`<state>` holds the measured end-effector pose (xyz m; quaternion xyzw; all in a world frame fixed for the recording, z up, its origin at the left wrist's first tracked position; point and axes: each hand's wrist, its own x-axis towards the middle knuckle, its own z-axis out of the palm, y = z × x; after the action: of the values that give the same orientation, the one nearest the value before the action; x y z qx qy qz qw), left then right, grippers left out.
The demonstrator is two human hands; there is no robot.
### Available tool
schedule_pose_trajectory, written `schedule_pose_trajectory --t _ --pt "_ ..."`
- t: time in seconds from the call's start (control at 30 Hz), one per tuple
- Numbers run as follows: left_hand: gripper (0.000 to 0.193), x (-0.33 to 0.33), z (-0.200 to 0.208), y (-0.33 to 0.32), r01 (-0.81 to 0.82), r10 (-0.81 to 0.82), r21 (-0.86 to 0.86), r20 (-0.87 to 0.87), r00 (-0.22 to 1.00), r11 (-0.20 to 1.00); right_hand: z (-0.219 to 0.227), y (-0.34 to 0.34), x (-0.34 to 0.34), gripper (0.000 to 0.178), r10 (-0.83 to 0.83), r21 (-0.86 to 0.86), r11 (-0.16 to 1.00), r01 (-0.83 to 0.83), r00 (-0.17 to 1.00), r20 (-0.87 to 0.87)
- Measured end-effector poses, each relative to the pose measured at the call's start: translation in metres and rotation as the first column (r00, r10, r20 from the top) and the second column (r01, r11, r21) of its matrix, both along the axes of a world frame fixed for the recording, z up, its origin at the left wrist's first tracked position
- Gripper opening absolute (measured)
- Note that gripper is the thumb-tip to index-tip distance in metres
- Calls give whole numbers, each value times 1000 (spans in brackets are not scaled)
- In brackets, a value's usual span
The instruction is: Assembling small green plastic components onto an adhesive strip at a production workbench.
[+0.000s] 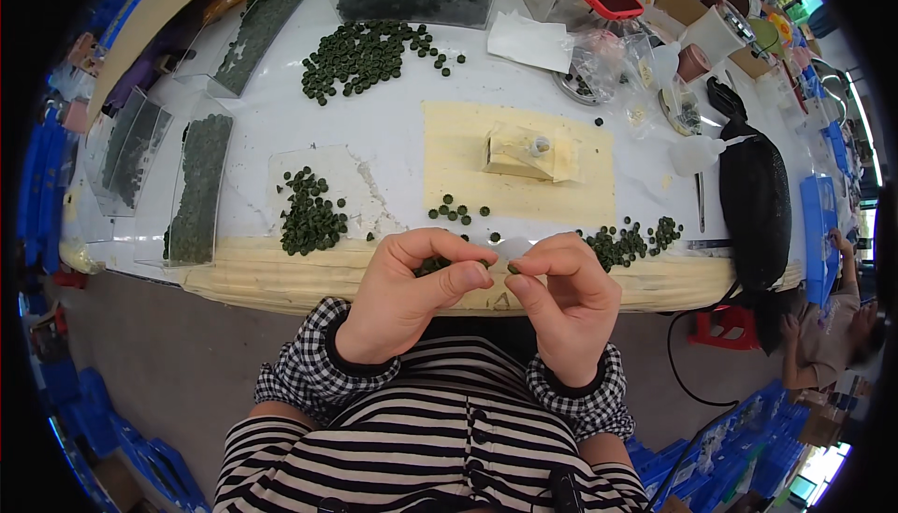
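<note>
My left hand is closed in a pinch near the table's front edge, with a small dark green piece at its fingertips. Facing it, my right hand pinches another small green piece between thumb and forefinger. A whitish, translucent rounded object shows just behind the right fingertips; I cannot make out its kind or whether it is held. Left of my hands lies a pile of small green round pieces. A smaller pile is beside my right hand, and several loose pieces lie beyond my left.
A small tape-covered block stands on a yellowish sheet. Clear bins of green pieces line the back and left, with a larger pile in front. A white squeeze bottle, tweezers and a black bag-like object lie right.
</note>
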<state>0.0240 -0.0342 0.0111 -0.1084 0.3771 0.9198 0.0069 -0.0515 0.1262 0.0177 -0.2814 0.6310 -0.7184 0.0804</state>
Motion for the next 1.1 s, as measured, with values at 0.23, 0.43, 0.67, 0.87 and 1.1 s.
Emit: schedule_pose_trajectory --t 0.23,0.43,0.67,0.87,1.1 --pt "14 -2 -5 4 -14 13 -54 -18 1000 998 -5 -8 4 18 -44 11 999 45 997 -55" --pt "16 -2 -2 5 -23 24 -44 27 999 999 -5 -10 5 19 -78 28 996 81 994 -73" --pt "16 -3 -1 4 -14 16 -59 36 999 998 -6 -10 4 19 -123 57 990 131 984 -129" --pt "15 -3 0 5 -26 29 -84 30 999 996 0 -13 5 22 -184 130 959 252 902 -390" --pt "13 -3 -2 7 -77 81 -50 72 994 996 4 -17 4 28 -144 126 950 286 760 -633"
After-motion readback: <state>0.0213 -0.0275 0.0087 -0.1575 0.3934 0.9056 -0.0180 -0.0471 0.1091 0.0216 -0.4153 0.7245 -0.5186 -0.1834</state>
